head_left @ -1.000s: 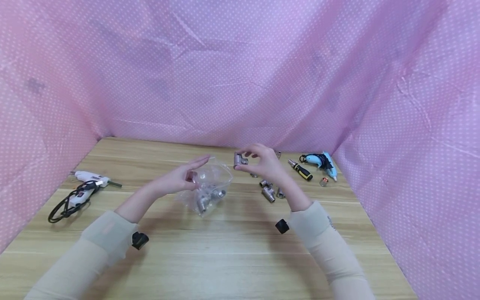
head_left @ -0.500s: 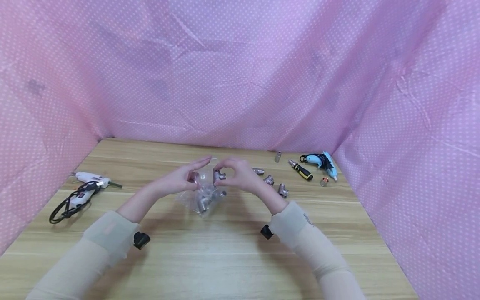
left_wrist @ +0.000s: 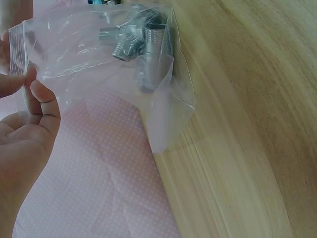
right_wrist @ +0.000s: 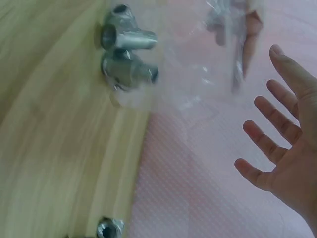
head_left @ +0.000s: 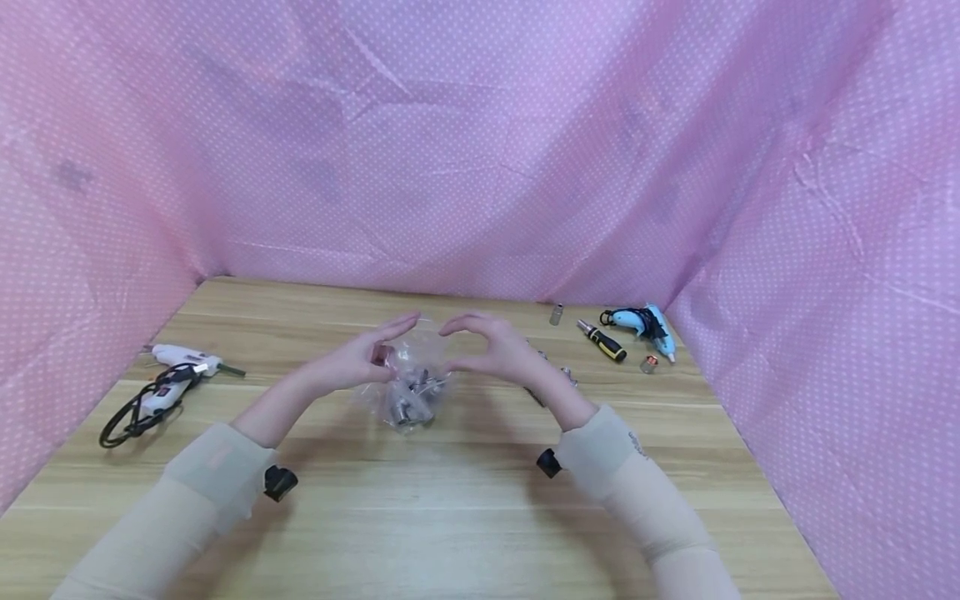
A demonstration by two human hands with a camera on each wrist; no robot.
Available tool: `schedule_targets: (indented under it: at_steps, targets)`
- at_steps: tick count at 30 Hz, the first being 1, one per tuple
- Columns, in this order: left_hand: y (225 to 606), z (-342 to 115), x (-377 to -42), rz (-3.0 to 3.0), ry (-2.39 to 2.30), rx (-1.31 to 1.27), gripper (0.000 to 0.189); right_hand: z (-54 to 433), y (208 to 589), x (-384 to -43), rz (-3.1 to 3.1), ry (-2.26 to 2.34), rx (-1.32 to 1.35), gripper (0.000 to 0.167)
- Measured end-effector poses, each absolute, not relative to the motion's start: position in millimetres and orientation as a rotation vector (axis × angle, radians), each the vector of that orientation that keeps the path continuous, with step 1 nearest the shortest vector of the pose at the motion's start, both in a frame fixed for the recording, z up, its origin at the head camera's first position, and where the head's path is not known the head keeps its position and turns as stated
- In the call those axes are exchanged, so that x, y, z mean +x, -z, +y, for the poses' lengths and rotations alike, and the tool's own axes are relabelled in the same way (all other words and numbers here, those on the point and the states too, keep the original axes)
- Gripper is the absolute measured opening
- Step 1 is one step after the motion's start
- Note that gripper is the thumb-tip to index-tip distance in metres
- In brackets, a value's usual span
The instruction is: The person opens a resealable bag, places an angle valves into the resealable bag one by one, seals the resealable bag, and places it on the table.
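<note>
My left hand (head_left: 363, 358) pinches the rim of a clear zip-top plastic bag (left_wrist: 74, 64), with the bag hanging between both hands. Several silvery metal tee pipe fittings (left_wrist: 153, 49) lie in the bottom of the bag, which is near the tabletop. Just to the right of the bag's mouth is my right hand (head_left: 491, 346); its fingers are spread and hold nothing, as the right wrist view shows. More metal fittings (head_left: 567, 375) lie on the table, partly hidden behind my right wrist.
At the right are a black-and-yellow screwdriver (head_left: 606, 343), a blue glue gun (head_left: 651, 325), a small metal cylinder (head_left: 557, 314) and a small piece with an orange top (head_left: 648, 364). A white glue gun (head_left: 183, 357) and a black cable (head_left: 123, 417) lie at the left. Pink cloth (head_left: 450, 167) hangs behind.
My right hand has carried a tee fitting left to the bag's mouth and let it go into the bag. It has then drawn back slightly right, fingers spread. My left hand has stayed put.
</note>
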State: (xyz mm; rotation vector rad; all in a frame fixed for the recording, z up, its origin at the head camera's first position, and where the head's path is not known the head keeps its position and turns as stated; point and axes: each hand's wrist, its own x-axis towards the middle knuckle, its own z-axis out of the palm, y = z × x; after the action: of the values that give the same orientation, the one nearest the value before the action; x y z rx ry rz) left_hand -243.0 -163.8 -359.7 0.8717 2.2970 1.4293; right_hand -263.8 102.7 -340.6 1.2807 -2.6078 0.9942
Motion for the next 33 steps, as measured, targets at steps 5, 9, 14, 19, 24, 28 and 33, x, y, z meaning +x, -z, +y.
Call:
schedule_targets:
  at_steps: [5,9,14,19,24,28,33]
  targets:
    - [361.9,-165.5,-243.6,2.325,-1.426,0.874,0.090,126.7,334.4,-263.7,-2.578,-0.995,1.266,0.053]
    - [361.7,-166.1,-242.0,2.301,-1.454,0.846,0.091,147.1,333.8,-262.9,-2.636,-0.989,1.236,0.055]
    - [360.3,-165.7,-239.9,2.284,-1.465,0.818,0.091,173.9,343.6,-262.6,-2.698,-0.966,1.239,0.059]
    - [360.6,-166.0,-239.8,2.307,-1.441,0.821,0.091,199.2,364.6,-262.7,-2.713,-0.918,1.266,0.060]
    - [360.8,-165.6,-239.7,2.317,-1.428,0.830,0.090,220.5,387.3,-261.3,-2.758,-0.903,1.262,0.063]
    - [360.9,-165.1,-239.5,2.334,-1.412,0.837,0.090,235.8,404.7,-263.0,-2.819,-0.850,1.231,0.065]
    - [360.1,-164.3,-239.3,2.358,-1.391,0.845,0.090,249.9,420.8,-269.8,-2.865,-0.792,1.209,0.065]
